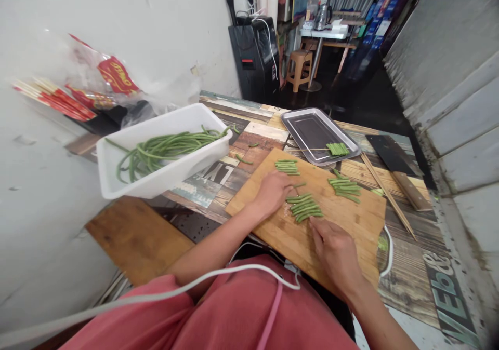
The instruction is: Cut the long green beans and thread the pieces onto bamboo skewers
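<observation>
My left hand (274, 193) is over the wooden cutting board (249, 197), its fingers pinched on a short piece of green bean (299, 185). Just below that piece lies a row of cut green beans (304, 208), side by side. At the row's near end, the curled fingers of my right hand (336, 243) touch or almost touch the beans; whatever they grip is hidden. Two more groups of cut beans rest on the board, one beyond my left hand (287, 167) and another to the right (344, 188).
A white plastic tub (163, 176) of long green beans stands at left. Behind the board, a metal tray (307, 126) holds skewered beans (337, 149). Bamboo skewers (385, 194) and a cleaver (411, 189) lie at right. A white cable (218, 270) crosses my front.
</observation>
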Demonstrator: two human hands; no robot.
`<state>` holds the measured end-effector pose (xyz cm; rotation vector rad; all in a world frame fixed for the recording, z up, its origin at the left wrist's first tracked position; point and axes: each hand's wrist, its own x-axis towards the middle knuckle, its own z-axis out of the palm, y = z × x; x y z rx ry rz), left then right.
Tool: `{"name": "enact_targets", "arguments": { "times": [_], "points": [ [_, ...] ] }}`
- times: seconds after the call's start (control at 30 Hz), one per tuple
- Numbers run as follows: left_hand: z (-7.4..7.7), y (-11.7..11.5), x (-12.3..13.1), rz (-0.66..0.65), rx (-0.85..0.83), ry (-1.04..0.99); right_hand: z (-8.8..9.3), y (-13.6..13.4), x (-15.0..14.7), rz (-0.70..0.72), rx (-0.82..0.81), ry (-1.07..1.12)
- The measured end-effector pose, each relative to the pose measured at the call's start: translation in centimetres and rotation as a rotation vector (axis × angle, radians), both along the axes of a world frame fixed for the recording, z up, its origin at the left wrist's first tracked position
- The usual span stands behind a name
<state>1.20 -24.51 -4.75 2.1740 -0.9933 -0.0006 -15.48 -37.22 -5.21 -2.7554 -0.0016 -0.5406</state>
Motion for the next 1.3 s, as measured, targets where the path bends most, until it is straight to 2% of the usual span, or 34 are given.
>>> {"name": "enact_targets", "arguments": {
  "times": [0.4, 0.83, 1.17, 1.23, 1.3],
  "points": [
    [0.6, -0.2, 0.2, -0.024, 0.158, -0.060, -0.3, 0.2, 0.2, 0.007, -0.027, 0.017],
    [0.9, -0.3, 0.4, -0.090, 0.168, -0.101, 0.2, 0.1, 0.9, 0.014, -0.094, 0.035],
    [1.6, -0.2, 0.3, -0.182, 0.127, -0.068, 1.0, 0.0, 2.7, 0.003, -0.194, 0.064],
    [1.8, -0.1, 0.3, -0.210, 0.148, -0.069, 1.0, 0.0, 2.7, -0.015, -0.185, 0.081],
    [2.1, 0.2, 0.2, -0.179, 0.154, -0.072, 0.9, 0.0, 2.4, -0.025, -0.142, 0.093]
  ]
}}
